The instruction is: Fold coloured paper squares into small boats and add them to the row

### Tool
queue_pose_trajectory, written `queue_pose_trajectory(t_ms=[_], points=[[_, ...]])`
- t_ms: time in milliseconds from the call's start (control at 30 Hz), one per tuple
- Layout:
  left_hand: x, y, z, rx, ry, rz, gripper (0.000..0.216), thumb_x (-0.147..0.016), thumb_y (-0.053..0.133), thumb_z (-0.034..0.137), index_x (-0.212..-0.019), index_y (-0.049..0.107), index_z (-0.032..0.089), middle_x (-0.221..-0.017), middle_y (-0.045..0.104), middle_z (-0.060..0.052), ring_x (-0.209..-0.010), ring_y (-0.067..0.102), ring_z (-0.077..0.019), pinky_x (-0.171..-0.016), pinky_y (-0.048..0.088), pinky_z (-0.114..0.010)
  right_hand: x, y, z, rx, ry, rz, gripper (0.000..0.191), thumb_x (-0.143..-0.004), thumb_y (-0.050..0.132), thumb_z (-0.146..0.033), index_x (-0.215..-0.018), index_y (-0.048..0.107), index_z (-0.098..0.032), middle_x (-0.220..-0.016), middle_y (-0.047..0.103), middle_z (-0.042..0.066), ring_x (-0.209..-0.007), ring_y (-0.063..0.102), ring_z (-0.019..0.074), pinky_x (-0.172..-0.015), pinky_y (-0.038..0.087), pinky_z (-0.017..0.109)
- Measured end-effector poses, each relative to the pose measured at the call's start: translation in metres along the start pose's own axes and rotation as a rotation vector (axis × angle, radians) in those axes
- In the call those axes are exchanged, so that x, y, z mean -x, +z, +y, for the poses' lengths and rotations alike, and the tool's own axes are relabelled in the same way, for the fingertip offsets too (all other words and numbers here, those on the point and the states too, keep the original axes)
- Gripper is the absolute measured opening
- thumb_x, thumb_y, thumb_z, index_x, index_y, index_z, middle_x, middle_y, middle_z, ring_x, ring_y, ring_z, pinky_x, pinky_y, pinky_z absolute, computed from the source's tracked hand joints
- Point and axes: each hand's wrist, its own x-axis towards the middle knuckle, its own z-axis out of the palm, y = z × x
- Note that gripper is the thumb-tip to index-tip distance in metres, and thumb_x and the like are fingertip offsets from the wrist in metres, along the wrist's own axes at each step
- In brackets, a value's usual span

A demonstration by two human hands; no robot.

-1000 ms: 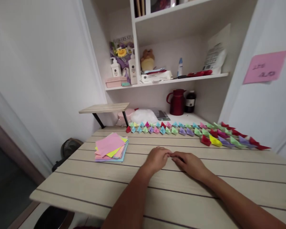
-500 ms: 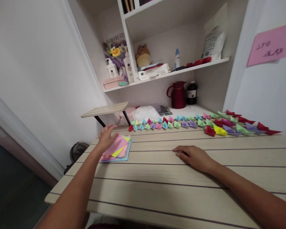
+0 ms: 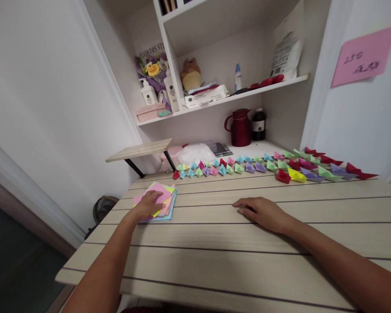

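On the left part of the table, my left hand [image 3: 150, 204] is over a stack of coloured paper sheets [image 3: 171, 209], its fingers apart above the pink top sheet [image 3: 157, 188]. Whether the fingertips press on the paper I cannot tell. Yellow, salmon and blue sheets stick out unevenly below the pink one. My right hand [image 3: 262, 212] rests on the tabletop right of the middle, loosely stretched and holding nothing. Rows of small folded paper boats [image 3: 222, 169] in many colours stand along the table's back edge, with larger ones such as a yellow paper boat [image 3: 296, 175] at the right.
A small raised wooden stand [image 3: 140, 150] is at the back left of the slatted table [image 3: 195, 265]. Behind the boats are a white fluffy thing [image 3: 196, 154], a dark red jug [image 3: 241, 128] and a dark bottle [image 3: 258, 124]. Above them, a shelf [image 3: 270, 90] carries several items.
My left hand has come down and closer to me, from the far left edge of the paper stack to over its pink sheet. My right hand stays on the table. The view has shifted slightly.
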Motion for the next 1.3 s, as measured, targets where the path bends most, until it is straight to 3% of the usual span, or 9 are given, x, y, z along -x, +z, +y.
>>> queue_pose_trajectory(t_ms=[167,400,600,767,900,1033,1100,1200,1300], points=[[0.007,-0.003,-0.015,-0.068,-0.062,0.068,0.066,-0.063,0.065,0.047,-0.121,0.059,0.017,-0.146,0.044,-0.015,-0.136,0.036,-0.0335,-0.107,0.03,-0.04,-0.001,0.0,0.002,-0.011,0.001,-0.007,0.034,-0.088,0.047,-0.035,-0.113,0.067,-0.028,-0.118,0.068,0.003,-0.106,0.062,0.0255,-0.092,0.045,0.037],[0.019,-0.023,-0.028,-0.08,-0.032,0.14,0.05,-0.071,0.055,0.032,-0.117,0.064,0.015,-0.111,0.071,-0.009,-0.096,0.065,-0.0246,-0.081,0.046,-0.029,0.001,-0.003,0.002,-0.025,-0.044,-0.006,0.034,-0.088,0.047,-0.037,-0.114,0.067,-0.028,-0.118,0.068,0.003,-0.106,0.062,0.0275,-0.091,0.046,0.039],[0.032,-0.035,-0.024,-0.083,-0.077,0.486,0.015,-0.072,0.054,0.024,-0.069,0.068,0.021,-0.066,0.068,-0.008,-0.084,0.062,-0.0302,-0.077,0.038,-0.036,0.0,-0.003,0.001,-0.039,-0.043,0.003,0.033,-0.087,0.048,-0.037,-0.112,0.068,-0.029,-0.116,0.069,0.003,-0.104,0.063,0.0273,-0.091,0.046,0.038],[0.04,-0.034,0.018,0.128,0.036,0.706,0.016,-0.08,0.054,0.025,-0.086,0.068,0.02,-0.086,0.067,-0.012,-0.112,0.049,-0.0328,-0.098,0.025,-0.047,-0.001,-0.004,0.002,-0.081,-0.034,0.003,0.031,-0.086,0.051,-0.035,-0.11,0.069,-0.028,-0.112,0.07,0.005,-0.1,0.063,0.0272,-0.09,0.045,0.039],[0.041,0.005,0.084,0.424,0.152,0.63,0.018,-0.076,0.064,0.029,-0.091,0.071,0.022,-0.103,0.068,-0.009,-0.111,0.053,-0.0262,-0.101,0.03,-0.039,-0.001,-0.003,0.001,-0.263,-0.003,0.046,0.035,-0.084,0.056,-0.038,-0.116,0.066,-0.027,-0.105,0.069,0.006,-0.09,0.062,0.0242,-0.083,0.047,0.038],[0.044,0.083,0.151,0.806,0.169,0.349,0.028,-0.076,0.065,0.038,-0.094,0.071,0.018,-0.086,0.073,-0.007,-0.084,0.066,-0.0218,-0.078,0.048,-0.033,0.0,-0.008,-0.006,-0.852,0.173,0.105,0.055,-0.082,0.06,-0.046,-0.133,0.049,-0.028,-0.098,0.065,0.005,-0.07,0.061,0.0162,-0.064,0.05,0.03],[0.048,0.118,0.176,0.998,0.165,0.216,0.037,-0.077,0.064,0.044,-0.1,0.07,0.015,-0.087,0.074,-0.009,-0.08,0.068,-0.021,-0.074,0.051,-0.032,0.001,-0.014,-0.01,-1.18,0.223,0.137,0.053,-0.083,0.061,-0.047,-0.131,0.05,-0.028,-0.107,0.065,0.006,-0.085,0.064,0.0183,-0.072,0.052,0.03],[0.055,0.149,0.195,1.25,0.121,0.089,0.044,-0.077,0.066,0.045,-0.106,0.066,0.013,-0.093,0.074,-0.012,-0.08,0.069,-0.02,-0.074,0.053,-0.031,0.001,-0.022,-0.011,-1.46,0.239,0.115,0.043,-0.087,0.056,-0.05,-0.116,0.06,-0.018,-0.112,0.067,0.01,-0.097,0.064,0.0221,-0.088,0.05,0.035],[0.055,0.157,0.193,1.393,0.051,-0.007,0.039,-0.069,0.076,0.035,-0.1,0.068,0.013,-0.092,0.074,-0.01,-0.082,0.07,-0.0199,-0.075,0.054,-0.03,-0.002,-0.025,-0.005,-1.55,0.376,0.125,0.045,-0.089,0.051,-0.052,-0.107,0.063,-0.013,-0.111,0.069,0.014,-0.095,0.066,0.0228,-0.092,0.049,0.037]])
